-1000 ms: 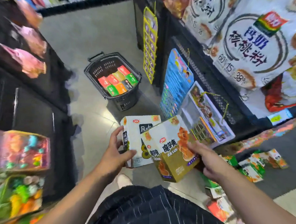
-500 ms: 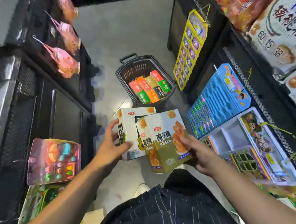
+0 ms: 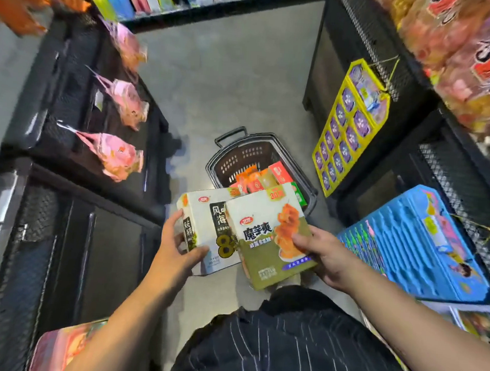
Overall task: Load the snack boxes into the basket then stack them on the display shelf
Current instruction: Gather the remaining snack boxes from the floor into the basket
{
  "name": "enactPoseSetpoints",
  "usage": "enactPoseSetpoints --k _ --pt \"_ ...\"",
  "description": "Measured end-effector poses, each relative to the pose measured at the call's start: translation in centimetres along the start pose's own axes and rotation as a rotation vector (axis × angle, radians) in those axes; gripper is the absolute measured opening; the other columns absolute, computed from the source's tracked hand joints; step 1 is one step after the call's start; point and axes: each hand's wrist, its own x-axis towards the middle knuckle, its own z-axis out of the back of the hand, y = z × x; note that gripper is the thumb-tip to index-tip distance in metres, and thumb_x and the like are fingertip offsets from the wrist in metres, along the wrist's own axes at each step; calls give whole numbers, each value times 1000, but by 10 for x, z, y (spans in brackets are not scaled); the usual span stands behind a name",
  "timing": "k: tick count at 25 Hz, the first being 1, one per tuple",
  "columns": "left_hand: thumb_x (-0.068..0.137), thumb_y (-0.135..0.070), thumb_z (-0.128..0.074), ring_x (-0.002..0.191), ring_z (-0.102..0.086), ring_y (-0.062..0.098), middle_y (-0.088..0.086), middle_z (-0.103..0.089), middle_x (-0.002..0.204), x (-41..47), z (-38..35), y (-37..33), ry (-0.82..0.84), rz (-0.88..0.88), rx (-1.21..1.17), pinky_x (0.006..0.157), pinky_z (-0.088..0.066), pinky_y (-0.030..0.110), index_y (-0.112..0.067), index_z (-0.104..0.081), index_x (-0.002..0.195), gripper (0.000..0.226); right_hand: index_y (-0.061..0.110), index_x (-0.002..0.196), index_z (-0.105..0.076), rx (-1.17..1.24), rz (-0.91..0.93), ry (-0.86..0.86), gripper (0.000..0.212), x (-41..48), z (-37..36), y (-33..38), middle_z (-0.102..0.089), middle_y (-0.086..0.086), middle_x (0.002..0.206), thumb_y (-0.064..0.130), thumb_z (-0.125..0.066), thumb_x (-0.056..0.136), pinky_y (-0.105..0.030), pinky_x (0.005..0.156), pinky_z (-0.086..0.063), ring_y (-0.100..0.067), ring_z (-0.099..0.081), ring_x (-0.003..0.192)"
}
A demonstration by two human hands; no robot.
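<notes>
I hold two snack boxes in front of me above the aisle floor. My left hand (image 3: 176, 253) grips a white box with black lettering (image 3: 204, 226) by its left side. My right hand (image 3: 324, 257) grips a cream and olive box with an orange snack picture (image 3: 263, 238), thumb on its front face. That box overlaps the white one. Just beyond them a dark plastic basket (image 3: 240, 156) stands on the floor, with several red, orange and green boxes (image 3: 267, 178) packed at its near right side. The box tops cover the basket's near rim.
Black mesh shelving lines both sides of the narrow aisle. Pink bagged toys (image 3: 116, 154) hang on the left. A yellow blister card (image 3: 350, 126) and a blue toy pack (image 3: 415, 241) hang on the right. Grey floor (image 3: 230, 78) stretches beyond the basket.
The view has swung left and forward, and the basket now sits directly behind the two boxes. Both hands keep the same hold, with the boxes carried closer to the basket.
</notes>
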Motion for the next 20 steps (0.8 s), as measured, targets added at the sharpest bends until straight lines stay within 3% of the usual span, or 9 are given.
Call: enactPoseSetpoints --k 3,7,9,11,14,16,18,20 --pt "79 -14 -76 115 -62 25 9 -59 130 46 -13 -27 -43 9 10 89 -55 52 -52 -28 138 85 9 117 -62 -83 -56 21 88 38 9 43 -73 -13 106 30 -96 39 -40 92 -52 -25 -71 91" --pt "84 3 -69 112 -62 17 1 -57 129 106 -19 -51 -20 47 58 88 -56 51 -52 -23 134 88 9 123 -51 -49 -94 -25 76 83 12 78 -71 -14 107 -5 -79 54 -36 73 -59 -25 -71 81" --pt "83 10 -67 111 -63 19 -1 -57 128 141 -16 -59 39 82 37 76 -59 48 -51 -23 134 91 9 125 -46 -67 -100 -79 78 108 9 85 -64 -15 112 -9 -73 54 -30 67 -59 -24 -69 82" --pt "83 13 -65 112 -62 25 -2 -56 126 179 -12 -68 104 130 43 67 -60 49 -50 -25 137 92 13 125 -43 -79 -95 -153 74 135 1 91 -59 -15 118 -4 -75 60 -33 74 -58 -26 -66 90" --pt "80 8 -70 108 -63 22 -3 -55 124 247 -4 -89 214 133 166 68 -61 46 -43 -24 143 93 25 121 -49 -38 -78 -286 72 180 -16 99 -68 -7 118 26 -89 60 -41 90 -54 -24 -69 98" --pt "74 -1 -76 105 -63 13 -7 -54 124 296 2 -106 315 103 297 78 -60 47 -37 -22 148 98 22 115 -52 -46 -71 -381 57 210 -29 101 -70 -5 112 31 -84 69 -34 79 -58 -19 -71 93" --pt "75 3 -75 102 -62 7 -11 -52 122 342 8 -121 412 90 387 77 -59 34 -34 -22 148 97 18 114 -50 -44 -101 -482 52 240 -41 102 -70 -5 109 26 -82 75 -30 66 -58 -21 -71 91" --pt "77 6 -74 105 -60 8 -16 -51 119 389 15 -132 513 91 449 73 -57 23 -34 -23 144 93 26 112 -50 -39 -136 -570 63 274 -55 101 -70 -2 110 33 -89 63 -42 78 -59 -24 -70 95"
